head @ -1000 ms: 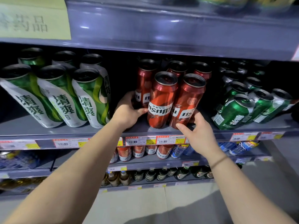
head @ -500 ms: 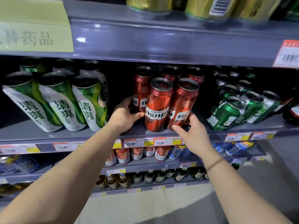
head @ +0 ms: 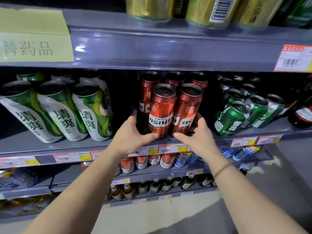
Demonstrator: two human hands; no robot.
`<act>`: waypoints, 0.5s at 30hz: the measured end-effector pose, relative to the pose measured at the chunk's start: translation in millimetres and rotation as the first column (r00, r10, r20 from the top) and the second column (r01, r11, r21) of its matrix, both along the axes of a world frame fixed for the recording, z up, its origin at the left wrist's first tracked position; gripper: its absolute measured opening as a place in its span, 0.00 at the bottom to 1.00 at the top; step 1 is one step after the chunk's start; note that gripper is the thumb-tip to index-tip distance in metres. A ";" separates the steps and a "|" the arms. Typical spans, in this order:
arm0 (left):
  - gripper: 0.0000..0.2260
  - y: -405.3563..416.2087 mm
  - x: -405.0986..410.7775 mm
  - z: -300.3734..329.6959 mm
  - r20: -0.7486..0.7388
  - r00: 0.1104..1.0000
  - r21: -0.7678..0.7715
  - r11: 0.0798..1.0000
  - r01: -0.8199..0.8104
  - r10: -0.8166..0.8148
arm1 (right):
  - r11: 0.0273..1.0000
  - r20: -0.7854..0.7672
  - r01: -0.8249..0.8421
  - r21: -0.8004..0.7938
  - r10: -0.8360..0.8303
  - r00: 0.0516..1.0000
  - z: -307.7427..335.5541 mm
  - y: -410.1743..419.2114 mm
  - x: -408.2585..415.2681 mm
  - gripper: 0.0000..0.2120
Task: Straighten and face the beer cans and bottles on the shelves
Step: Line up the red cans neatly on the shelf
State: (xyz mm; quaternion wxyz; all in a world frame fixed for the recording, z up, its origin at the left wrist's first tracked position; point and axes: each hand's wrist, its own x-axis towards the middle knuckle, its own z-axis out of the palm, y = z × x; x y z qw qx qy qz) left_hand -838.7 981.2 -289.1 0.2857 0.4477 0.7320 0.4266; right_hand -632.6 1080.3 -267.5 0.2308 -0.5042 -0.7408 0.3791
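Grey shop shelf (head: 70,146): left hand (head: 130,138) and right hand (head: 200,137), fingers curled, grip the front red beer cans (head: 162,110) from either side.

Bright red cans (head: 162,112) up front, each wrapped in a white band with dark lettering and silver on top. To their left, tall cans (head: 62,114) swirl green and white, with a lick of yellow, under dark green characters. To the right, shorter cans (head: 231,118) gleam deep green with white labels. Above, gold cans (head: 150,9) (one carries a black-and-white barcode). The shelf (head: 152,49) is grey-blue, its price tags (head: 162,149) white with red strips and yellow patches. A pale yellow-green sign (head: 33,46) bears grey characters.
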 end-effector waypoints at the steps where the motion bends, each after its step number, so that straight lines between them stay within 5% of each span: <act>1: 0.46 3.0 2.1 0.9 -0.031 0.999 -0.019 0.999 0.028 -0.029 | 1.000 -0.011 -0.013 -0.010 0.013 1.000 6.0 0.8 -0.5 0.28; 6: 0.55 25.9 8.0 -3.8 -0.173 0.985 -0.112 0.994 -0.011 -0.009 | 0.994 0.024 -0.100 -0.049 0.101 0.995 22.2 12.2 -1.4 0.22; 15: 0.32 20.7 22.7 3.2 -0.189 0.979 -0.074 0.993 -0.090 0.074 | 0.997 -0.010 -0.080 -0.018 0.080 0.997 19.3 14.0 -1.5 0.27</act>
